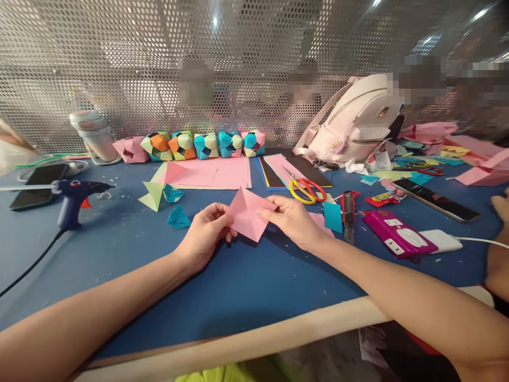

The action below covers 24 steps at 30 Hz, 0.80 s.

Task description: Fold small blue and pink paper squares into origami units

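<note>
A pink sheet of origami paper (249,215) with creases is held up above the blue table (254,297). My left hand (209,228) pinches its left corner between thumb and fingers. On the opposite side, my right hand (288,217) grips the right edge, thumb on top. Beyond my left hand lie blue folded paper pieces (178,216) and a light green folded piece (152,195). Scissors with yellow and red handles (304,191) rest behind my right hand, and a blue paper square (333,216) lies to its right.
A glue gun (77,199) stands at left beside a phone (40,185). Several folded paper balls (205,145) line the back, near a bottle (93,135) and a backpack (353,122). Right are a stapler (349,215), a purple power strip (397,233), and another person's arm (499,254).
</note>
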Each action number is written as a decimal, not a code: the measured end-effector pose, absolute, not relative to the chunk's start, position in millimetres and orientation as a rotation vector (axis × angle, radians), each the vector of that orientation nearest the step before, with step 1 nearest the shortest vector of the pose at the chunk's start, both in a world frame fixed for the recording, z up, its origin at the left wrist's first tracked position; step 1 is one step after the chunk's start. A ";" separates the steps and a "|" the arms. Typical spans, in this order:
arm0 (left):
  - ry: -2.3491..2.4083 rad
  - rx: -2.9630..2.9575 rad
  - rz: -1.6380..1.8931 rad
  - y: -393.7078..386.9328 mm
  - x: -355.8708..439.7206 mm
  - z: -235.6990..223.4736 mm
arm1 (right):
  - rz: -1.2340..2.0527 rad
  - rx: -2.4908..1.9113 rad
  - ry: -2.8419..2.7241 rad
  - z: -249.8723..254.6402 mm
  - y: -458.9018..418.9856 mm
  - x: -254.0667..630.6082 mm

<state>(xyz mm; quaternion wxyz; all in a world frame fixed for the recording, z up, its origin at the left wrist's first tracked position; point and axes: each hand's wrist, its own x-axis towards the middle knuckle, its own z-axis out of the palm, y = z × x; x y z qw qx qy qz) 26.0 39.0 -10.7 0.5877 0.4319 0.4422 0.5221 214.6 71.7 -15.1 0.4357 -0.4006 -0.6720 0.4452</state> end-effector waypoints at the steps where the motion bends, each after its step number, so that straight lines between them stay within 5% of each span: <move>1: 1.062 1.030 1.213 39.2 25.5 -11.0 | 1.085 -1.021 -1.708 -15.2 72.5 215.4; 18: 1.619 2.091 0.906 53.7 8.2 -15.8 | 0.592 -1.095 -2.137 -31.2 90.9 223.1; 24: 1.625 2.164 0.784 56.8 7.8 -21.8 | 0.686 -1.063 -1.987 -30.3 92.1 211.3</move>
